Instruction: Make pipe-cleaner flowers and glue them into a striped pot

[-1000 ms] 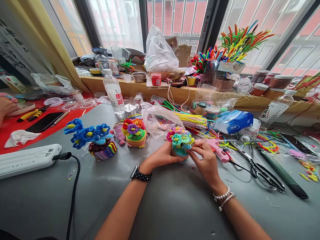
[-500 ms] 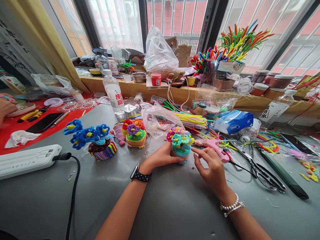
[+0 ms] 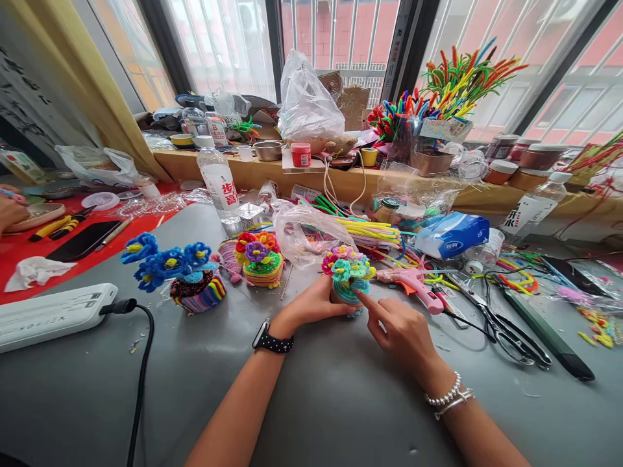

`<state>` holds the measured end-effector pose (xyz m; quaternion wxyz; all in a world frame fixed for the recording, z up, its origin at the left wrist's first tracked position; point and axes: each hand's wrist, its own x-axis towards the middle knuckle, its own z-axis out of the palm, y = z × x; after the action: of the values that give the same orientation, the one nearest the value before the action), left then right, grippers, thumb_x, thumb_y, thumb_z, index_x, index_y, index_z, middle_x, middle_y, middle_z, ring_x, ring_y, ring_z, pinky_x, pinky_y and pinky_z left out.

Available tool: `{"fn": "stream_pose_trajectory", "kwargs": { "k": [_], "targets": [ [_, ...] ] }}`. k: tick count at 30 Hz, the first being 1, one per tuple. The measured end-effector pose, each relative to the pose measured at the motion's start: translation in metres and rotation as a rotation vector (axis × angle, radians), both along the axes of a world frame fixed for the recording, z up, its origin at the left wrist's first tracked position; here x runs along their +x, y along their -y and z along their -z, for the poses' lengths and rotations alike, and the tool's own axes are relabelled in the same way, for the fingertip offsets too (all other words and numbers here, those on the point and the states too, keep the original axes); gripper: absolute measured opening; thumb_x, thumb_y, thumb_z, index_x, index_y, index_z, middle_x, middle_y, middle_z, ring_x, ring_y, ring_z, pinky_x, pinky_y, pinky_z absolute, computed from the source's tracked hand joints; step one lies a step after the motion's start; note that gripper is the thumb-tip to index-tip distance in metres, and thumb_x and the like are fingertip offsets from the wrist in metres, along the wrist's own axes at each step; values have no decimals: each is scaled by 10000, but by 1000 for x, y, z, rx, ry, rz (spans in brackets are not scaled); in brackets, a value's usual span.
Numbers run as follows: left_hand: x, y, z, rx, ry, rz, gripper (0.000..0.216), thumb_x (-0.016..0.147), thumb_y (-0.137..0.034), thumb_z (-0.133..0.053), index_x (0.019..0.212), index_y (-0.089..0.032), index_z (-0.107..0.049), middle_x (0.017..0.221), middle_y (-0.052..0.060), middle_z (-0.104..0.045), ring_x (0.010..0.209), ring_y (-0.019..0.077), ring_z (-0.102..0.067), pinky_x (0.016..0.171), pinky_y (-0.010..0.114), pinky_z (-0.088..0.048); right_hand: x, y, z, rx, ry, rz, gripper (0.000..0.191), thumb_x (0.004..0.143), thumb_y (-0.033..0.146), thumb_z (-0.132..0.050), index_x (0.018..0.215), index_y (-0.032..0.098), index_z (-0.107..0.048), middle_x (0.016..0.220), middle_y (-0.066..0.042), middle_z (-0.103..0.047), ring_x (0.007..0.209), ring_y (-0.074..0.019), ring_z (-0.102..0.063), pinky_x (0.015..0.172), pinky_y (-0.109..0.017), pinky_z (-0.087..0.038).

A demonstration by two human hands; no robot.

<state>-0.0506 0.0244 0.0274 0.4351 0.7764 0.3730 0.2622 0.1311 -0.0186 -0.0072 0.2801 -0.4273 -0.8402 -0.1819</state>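
Observation:
My left hand (image 3: 311, 303) is wrapped round the left side of a small pipe-cleaner flower pot (image 3: 349, 289), its thumb across the front near the base. Pink, mint and yellow flowers top the turquoise pot, which stands upright on the grey table. From the right, my right hand (image 3: 396, 324) reaches in with the index finger stretched out, its tip at the turquoise upper front of the pot. That hand holds nothing; its other fingers are partly curled. Left of my hands stand a pot with red, orange and purple flowers (image 3: 259, 259) and a striped pot with blue flowers (image 3: 198, 288).
A pink glue gun (image 3: 416, 285), scissors (image 3: 511, 334) and a dark green bar (image 3: 549, 334) lie to the right. Behind are pipe cleaners (image 3: 372, 232), a plastic bag (image 3: 311, 227) and a water bottle (image 3: 217, 178). A white power bank (image 3: 58, 314) with black cable lies left. Another person's hand (image 3: 12, 209) shows far left.
My right hand has moved left, bringing its index fingertip from beside the pot to its front. My left hand keeps its hold. The view has shifted slightly.

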Motion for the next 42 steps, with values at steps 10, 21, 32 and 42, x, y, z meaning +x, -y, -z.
{"fn": "stream_pose_trajectory", "kwargs": {
  "k": [10,21,32,42],
  "targets": [
    [2,1,0,-8,16,3,427,669,-402,-599,993,-131,-536,918,45,-604,833,182,-533,727,278,-441,1,0,0,-4,-15,26,334,786,140,-407,1069,152,-584,526,3,-529,505,-121,-467,473,-255,-293],
    [1,0,2,-26,4,11,449,675,-399,-596,1026,-127,-529,957,63,-604,861,197,-536,723,281,-439,-1,0,-1,-39,-127,16,302,768,135,-417,1008,134,-600,617,-28,-613,549,-139,-544,495,-251,-361],
    [1,-1,3,-31,14,11,452,665,-400,-606,1018,-128,-533,980,70,-602,892,208,-533,755,299,-436,-3,0,-1,-13,-110,36,295,769,143,-413,993,137,-605,555,-10,-572,504,-132,-519,468,-248,-330],
    [2,0,2,-43,66,27,439,663,-372,-616,1021,-134,-530,1015,67,-601,930,210,-533,784,303,-436,-4,-1,0,-42,-89,48,298,777,164,-403,1001,146,-597,558,-10,-575,503,-132,-519,470,-249,-325]
  ]
}}
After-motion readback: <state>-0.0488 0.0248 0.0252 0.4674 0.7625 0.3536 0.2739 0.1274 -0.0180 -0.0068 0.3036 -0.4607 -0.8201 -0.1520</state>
